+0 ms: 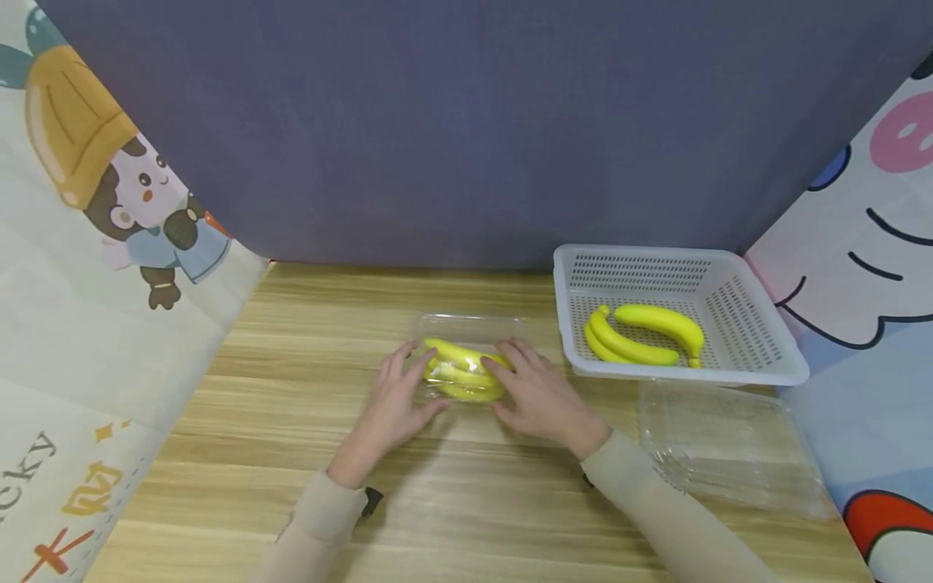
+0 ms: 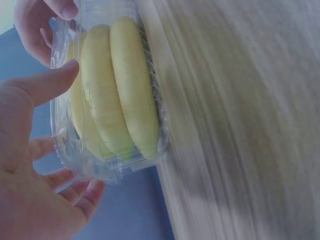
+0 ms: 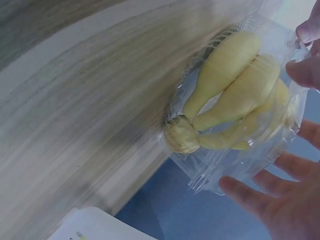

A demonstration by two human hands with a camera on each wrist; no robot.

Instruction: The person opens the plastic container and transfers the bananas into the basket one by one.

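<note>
**Both hands on clear banana box, mid-table**

Clear plastic box [image 1: 470, 327] sits on the wood-grain table [image 1: 291, 421], approx. centre, w/ a yellow banana bunch [image 1: 466, 376] inside. R wrist cam shows the stems joined at a round tan hub, at the box's R end; L wrist cam shows three bananas side by side, tips at the L end. Can't tell if the lid is fully fastened.

L hand [image 1: 394, 405] grips the box's L end: thumb on near side, fingers bent over top & end. R hand [image 1: 543, 398] grips the R end likewise, thumb near, fingers spread over the top edge. Both sleeves [image 1: 321, 510] are pale, long.

To the R, near the R hand but apart from it: white basket [image 1: 641, 271], slotted walls, w/ more yellow bananas [image 1: 627, 344] lying on its floor – two alongside each other at L, one curved at R. Just in front of the basket, nearer the person, a 2nd clear container [image 1: 729, 441] lies on the table; can't tell if they touch.

Bkgd: dark blue-grey panel [image 1: 481, 129] behind table; L, pale printed sheet [image 1: 80, 324] w/ cartoon figure & lettering; R, cartoon-print panel [image 1: 860, 243] w/ pink snout.
</note>
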